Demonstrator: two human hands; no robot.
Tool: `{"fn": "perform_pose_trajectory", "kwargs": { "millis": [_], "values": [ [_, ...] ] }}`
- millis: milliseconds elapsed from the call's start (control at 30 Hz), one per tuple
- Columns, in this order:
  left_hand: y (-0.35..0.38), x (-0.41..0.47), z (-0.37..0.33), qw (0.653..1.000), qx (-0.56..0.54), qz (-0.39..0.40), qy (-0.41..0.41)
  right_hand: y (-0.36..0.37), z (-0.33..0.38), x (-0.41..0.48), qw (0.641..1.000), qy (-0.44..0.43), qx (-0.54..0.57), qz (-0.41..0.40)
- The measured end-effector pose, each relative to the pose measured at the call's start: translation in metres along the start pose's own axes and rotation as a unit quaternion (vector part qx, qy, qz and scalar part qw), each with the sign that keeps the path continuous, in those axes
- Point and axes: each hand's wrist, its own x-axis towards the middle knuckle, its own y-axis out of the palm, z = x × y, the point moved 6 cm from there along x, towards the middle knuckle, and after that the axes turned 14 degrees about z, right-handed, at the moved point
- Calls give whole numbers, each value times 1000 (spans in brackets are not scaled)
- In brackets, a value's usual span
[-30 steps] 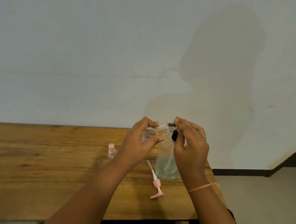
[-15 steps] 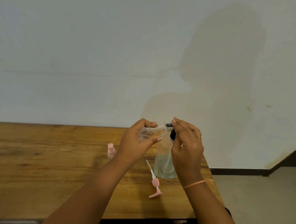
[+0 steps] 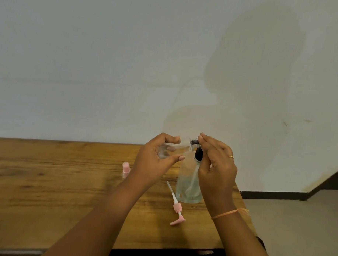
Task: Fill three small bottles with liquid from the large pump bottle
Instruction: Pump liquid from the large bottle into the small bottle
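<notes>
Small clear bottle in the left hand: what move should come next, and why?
Probably a press on the black pump head with the right hand. The left hand holds the small clear bottle tilted, its mouth at the nozzle; the right fingers sit on the pump top, and the large pump bottle holds liquid.

small clear bottle [image 3: 171, 147]: blurred, mostly hidden inside left hand [image 3: 157, 162], fill level unreadable | large pump bottle [image 3: 187, 182]: right side and pump head covered by right hand [image 3: 216, 167] | pink bottle [image 3: 125, 169]: partly behind left wrist | bench [image 3: 47, 190]: cut by left edge | forearms: cut by bottom edge
</notes>
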Motion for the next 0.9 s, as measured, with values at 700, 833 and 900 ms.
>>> {"fn": "perform_pose_trajectory", "kwargs": {
  "millis": [700,833,900],
  "values": [
    [5,-4,1,1000,-13,-7,-8,1,3,-3,1000,13,16,-4],
    [7,-5,1,1000,23,-10,-18,2,0,-4,999,19,22,12],
    [8,-6,0,1000,20,-14,-14,1,2,-4,999,30,27,17]
  ]
}}
